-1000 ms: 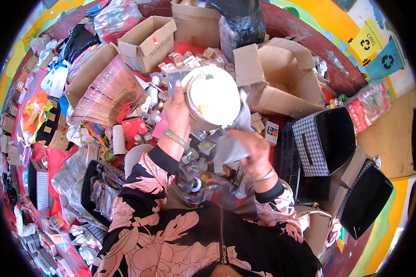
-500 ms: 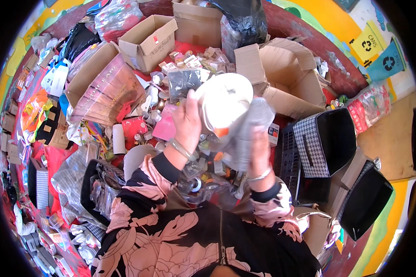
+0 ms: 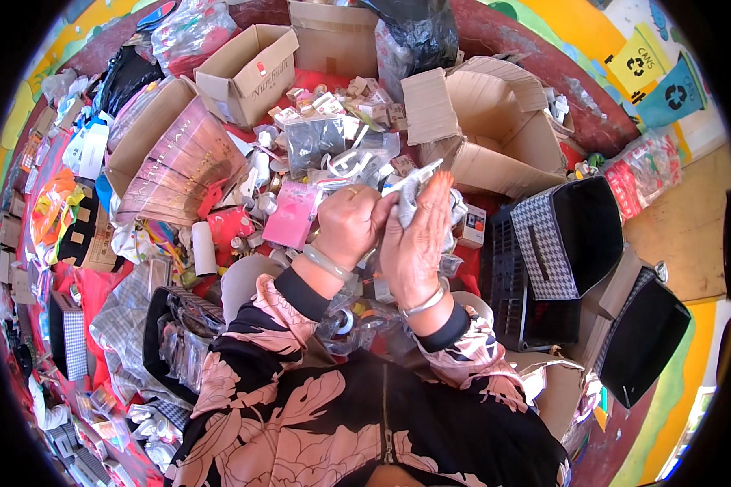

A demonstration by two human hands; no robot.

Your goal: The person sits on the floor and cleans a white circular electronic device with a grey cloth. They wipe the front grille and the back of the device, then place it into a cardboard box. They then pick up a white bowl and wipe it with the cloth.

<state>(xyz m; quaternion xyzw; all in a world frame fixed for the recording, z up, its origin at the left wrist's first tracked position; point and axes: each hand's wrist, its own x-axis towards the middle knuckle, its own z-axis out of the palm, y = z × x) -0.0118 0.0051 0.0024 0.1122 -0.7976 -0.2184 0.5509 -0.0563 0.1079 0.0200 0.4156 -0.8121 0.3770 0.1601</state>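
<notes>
In front of my chest my two hands are close together. My left hand [image 3: 349, 223] is closed, its fingers curled around the lower edge of a white round thing [image 3: 415, 176], seen nearly edge-on; its exact kind cannot be made out. My right hand [image 3: 418, 239] presses a crumpled grey cloth [image 3: 408, 203] against it, long fingers pointing up and away. Much of the cloth is hidden behind the right hand. Just left of my left hand lies a pink box [image 3: 292, 214]. A small white box [image 3: 471, 227] sits right of my right hand.
Beyond my hands, small cartons [image 3: 365, 101] lie heaped. Open cardboard boxes [image 3: 495, 122] stand at the back, with another box [image 3: 248, 77] further left. Black houndstooth bins [image 3: 544, 235] and a dark crate [image 3: 503, 284] are at the right. A white roll [image 3: 204, 249] lies left.
The white round thing has turned from showing its broad face to nearly edge-on. My right hand with the grey cloth has moved left and down, beside my left hand.
</notes>
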